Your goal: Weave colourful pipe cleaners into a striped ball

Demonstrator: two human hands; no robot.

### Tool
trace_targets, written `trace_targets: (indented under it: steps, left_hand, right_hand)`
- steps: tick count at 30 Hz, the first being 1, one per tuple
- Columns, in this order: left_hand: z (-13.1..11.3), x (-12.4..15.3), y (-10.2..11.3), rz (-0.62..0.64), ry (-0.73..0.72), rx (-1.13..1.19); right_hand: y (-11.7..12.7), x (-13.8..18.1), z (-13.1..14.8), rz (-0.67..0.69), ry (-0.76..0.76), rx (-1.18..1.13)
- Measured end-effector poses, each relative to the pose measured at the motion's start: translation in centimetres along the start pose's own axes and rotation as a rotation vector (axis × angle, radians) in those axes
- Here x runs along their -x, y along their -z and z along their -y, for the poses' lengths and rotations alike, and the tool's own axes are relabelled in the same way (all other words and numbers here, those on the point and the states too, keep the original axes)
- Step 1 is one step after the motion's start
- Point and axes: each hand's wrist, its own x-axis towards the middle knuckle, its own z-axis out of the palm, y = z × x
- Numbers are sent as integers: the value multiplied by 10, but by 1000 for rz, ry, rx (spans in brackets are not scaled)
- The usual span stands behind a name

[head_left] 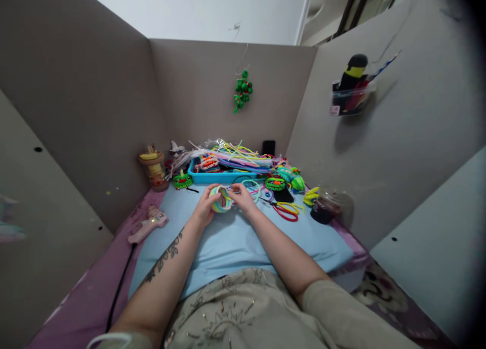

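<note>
My left hand (205, 203) is closed round the left side of a small pastel ring (219, 201) with yellow, green, blue and white stripes, seemingly woven from pipe cleaners. The ring is tilted, its opening facing up and to the right. At its right edge, the fingers of my right hand (243, 200) are pinched together on it; the fingertips are partly hidden. Just beyond my right hand lie loose mint and purple pipe cleaners (255, 188). Red-handled scissors (285, 212) rest on the blue cloth (228, 243) to the right.
A blue tray (224, 178) heaped with pipe cleaners (239, 157) stands at the back. A pink glue gun (149, 226) with a cord lies left. Green woven pieces (275, 183) and a dark cup (325, 210) are on the right. Grey panels (197, 86) enclose three sides.
</note>
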Motion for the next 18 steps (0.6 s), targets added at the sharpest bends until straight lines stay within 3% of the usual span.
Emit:
trace_targets:
  steps: [3,5,7,10,13,18]
  left_hand:
    - [-2,0,0,-27,-72,5]
    - [-3,1,-2,-23,-116,14]
    - [-3,3,-3,1,-123,25]
    - [-1,5,-3,57,-29,45]
    - [2,4,-1,123,117,51]
    - [5,1,4,128,183,57]
  right_hand:
    - [-1,4,-1,108,-108,-71]
    - [-4,7,-1,123,-74,-30]
    - [-5,9,1,46,36,86]
    - [-3,10,5,-45,241,314]
    - [0,11,7,-33,369,446]
    - [-4,11,7,-48,348,388]
